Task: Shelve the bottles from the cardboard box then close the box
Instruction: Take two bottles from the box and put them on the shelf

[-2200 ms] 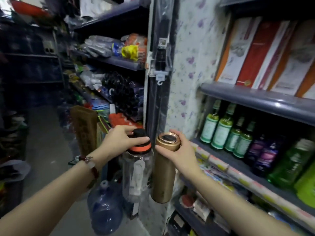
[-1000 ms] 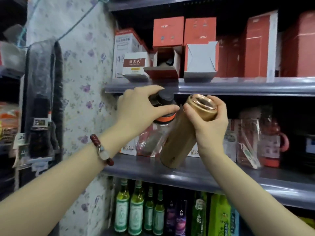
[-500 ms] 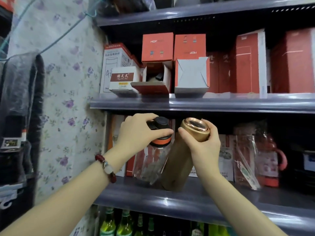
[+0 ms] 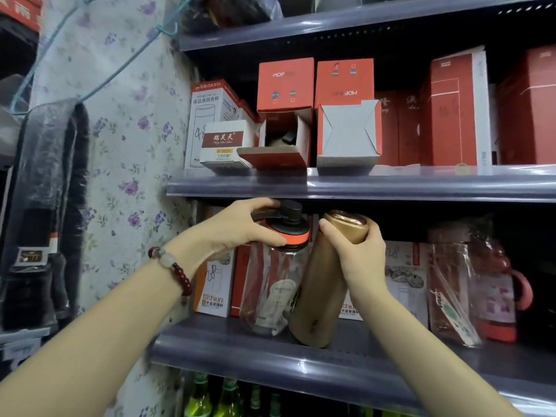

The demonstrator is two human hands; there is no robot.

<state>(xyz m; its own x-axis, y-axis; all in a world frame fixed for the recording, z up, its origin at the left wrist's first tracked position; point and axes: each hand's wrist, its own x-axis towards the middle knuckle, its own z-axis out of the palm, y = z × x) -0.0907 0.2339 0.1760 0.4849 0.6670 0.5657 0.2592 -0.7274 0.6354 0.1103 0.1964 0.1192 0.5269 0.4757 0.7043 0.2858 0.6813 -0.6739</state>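
Both bottles are going onto the middle shelf (image 4: 301,365) at once, one per hand. The left hand (image 4: 240,227) is wrapped over the black-and-orange lid of the clear bottle (image 4: 270,290), fingers curled around the cap from above, which makes sense since the clear body is bagged in crinkly plastic and looks slippery to grab. The right hand (image 4: 358,254) is clamped around the top end of the gold flask (image 4: 319,284), thumb on the near side just under the shiny cap. Holding both by the top is probably the only way to get them in here, because the upper shelf (image 4: 391,185) sits right over the caps and there's barely any headroom. The flask is tilted, cap leaning right, base down at the shelf near the front edge and just beside the clear bottle; I can't tell if either base is fully flat on the shelf. Behind them are boxed cups (image 4: 215,284) and off to the right a red jug (image 4: 496,290) in plastic wrap, so the free slot is tight. Looks like mid-placement to me: flask wants straightening before letting go, or it could tip into the clear one. The cardboard box isn't in view, so closing it is yet to come.
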